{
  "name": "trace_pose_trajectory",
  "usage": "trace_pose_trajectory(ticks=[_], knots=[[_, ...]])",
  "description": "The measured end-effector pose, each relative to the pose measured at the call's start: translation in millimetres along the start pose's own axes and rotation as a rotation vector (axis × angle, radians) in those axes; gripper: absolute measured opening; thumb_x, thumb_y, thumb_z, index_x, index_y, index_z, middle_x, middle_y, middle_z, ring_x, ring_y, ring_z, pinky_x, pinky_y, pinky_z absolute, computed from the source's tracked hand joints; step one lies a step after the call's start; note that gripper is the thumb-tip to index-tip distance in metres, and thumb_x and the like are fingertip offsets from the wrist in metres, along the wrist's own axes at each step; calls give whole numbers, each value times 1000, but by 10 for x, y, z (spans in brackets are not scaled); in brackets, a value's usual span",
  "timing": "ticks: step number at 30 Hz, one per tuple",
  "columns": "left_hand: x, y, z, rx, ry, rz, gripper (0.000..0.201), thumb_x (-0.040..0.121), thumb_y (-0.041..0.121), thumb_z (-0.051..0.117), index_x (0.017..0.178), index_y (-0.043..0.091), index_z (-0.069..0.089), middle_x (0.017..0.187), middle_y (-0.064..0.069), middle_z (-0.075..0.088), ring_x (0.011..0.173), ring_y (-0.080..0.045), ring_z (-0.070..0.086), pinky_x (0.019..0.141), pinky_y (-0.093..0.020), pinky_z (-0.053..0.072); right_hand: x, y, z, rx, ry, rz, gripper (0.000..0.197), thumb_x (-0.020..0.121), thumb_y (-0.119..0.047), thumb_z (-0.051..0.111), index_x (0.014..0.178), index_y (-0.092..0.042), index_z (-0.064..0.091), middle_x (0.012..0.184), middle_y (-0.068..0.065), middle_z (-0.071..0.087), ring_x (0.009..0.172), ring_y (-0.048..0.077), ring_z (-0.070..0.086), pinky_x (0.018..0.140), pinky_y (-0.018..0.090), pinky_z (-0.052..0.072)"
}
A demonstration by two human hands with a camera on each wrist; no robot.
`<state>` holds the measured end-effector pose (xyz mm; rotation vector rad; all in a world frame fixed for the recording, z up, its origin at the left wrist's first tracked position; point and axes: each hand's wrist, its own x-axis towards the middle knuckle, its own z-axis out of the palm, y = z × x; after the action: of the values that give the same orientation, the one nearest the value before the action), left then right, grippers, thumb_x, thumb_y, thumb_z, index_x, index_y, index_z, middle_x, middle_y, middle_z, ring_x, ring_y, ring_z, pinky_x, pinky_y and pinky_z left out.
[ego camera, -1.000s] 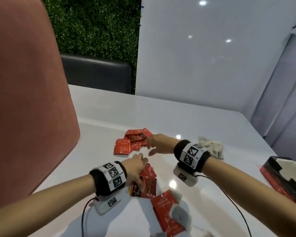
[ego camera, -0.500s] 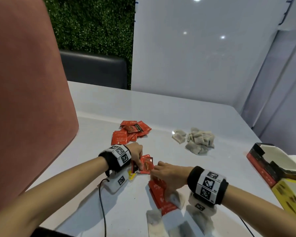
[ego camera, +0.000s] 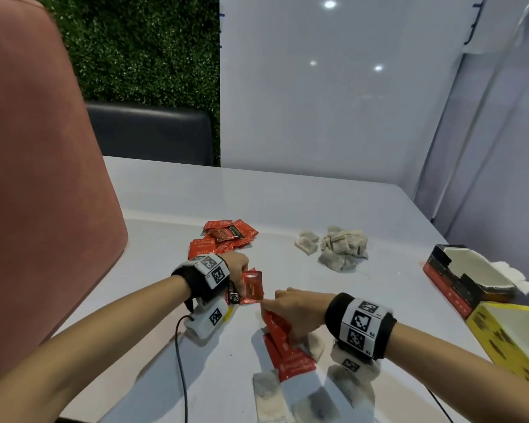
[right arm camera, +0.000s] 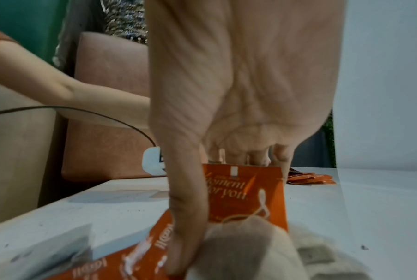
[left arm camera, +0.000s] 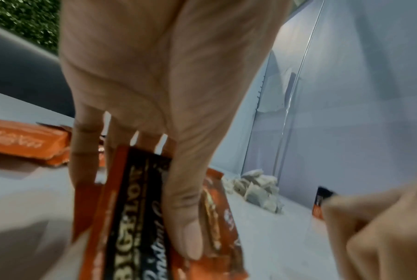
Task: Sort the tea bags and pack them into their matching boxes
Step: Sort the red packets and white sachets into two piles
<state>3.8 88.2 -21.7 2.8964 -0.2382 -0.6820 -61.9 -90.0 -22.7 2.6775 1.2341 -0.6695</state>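
My left hand (ego camera: 240,271) holds a small stack of red sachets (ego camera: 252,286) upright just above the white table; in the left wrist view the thumb (left arm camera: 185,223) presses on the stack (left arm camera: 133,217). Just right of it, my right hand (ego camera: 287,309) pinches one red sachet (ego camera: 277,329) up on its edge, thumb in front and fingers behind (right arm camera: 248,193). Another red sachet (ego camera: 293,363) lies flat below it. A pile of red sachets (ego camera: 226,236) lies farther back, and a heap of pale tea bags (ego camera: 342,248) sits to its right.
An open red and black box (ego camera: 449,279) and a yellow box (ego camera: 513,340) stand at the right table edge. Loose pale tea bags (ego camera: 272,395) lie near the front edge under my right wrist. A pink chair back (ego camera: 37,193) rises on the left. A cable (ego camera: 180,361) trails from my left wrist.
My right hand came back from the far red pile to the near sachets and took hold of one. My left hand, with its stack, rose slightly and shifted back.
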Motion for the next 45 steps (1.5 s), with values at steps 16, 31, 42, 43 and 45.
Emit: trace_pose_trajectory(ticks=[16,31,42,43,45], knots=[[-592,-323,-338,-832,343,162,16,85,7,64,95,21,64,75,10,71,72,-7,66,61,-15,50,12,24,-37,31,30,35,31,70,-15,75,96,-4,61,98,13,65,88,26,56,76,29,42],[-785,-196,-307,-1022,471,244,20,84,15,67,103,21,63,93,1,69,82,-14,66,58,-16,52,-33,12,113,59,20,4,65,64,-35,83,116,-14,50,115,9,58,107,23,48,94,37,41],[-780,-243,208,-1311,52,182,32,75,13,71,105,4,64,104,-14,70,103,-28,64,83,-33,53,-117,-118,112,53,111,-36,44,67,-25,81,101,-9,59,103,11,67,89,26,57,72,27,39],[-795,-244,242,-1313,11,201,45,65,21,81,103,3,66,103,-14,71,102,-29,65,80,-33,54,-132,-109,92,69,123,-31,43,67,-25,82,100,-9,59,102,10,67,84,24,55,71,27,38],[-807,-239,298,-1297,-59,253,73,42,34,92,103,2,67,103,-14,71,97,-26,68,75,-29,56,-165,-65,24,141,163,-5,40,67,-23,81,98,-11,59,102,9,67,79,18,51,70,27,41]])
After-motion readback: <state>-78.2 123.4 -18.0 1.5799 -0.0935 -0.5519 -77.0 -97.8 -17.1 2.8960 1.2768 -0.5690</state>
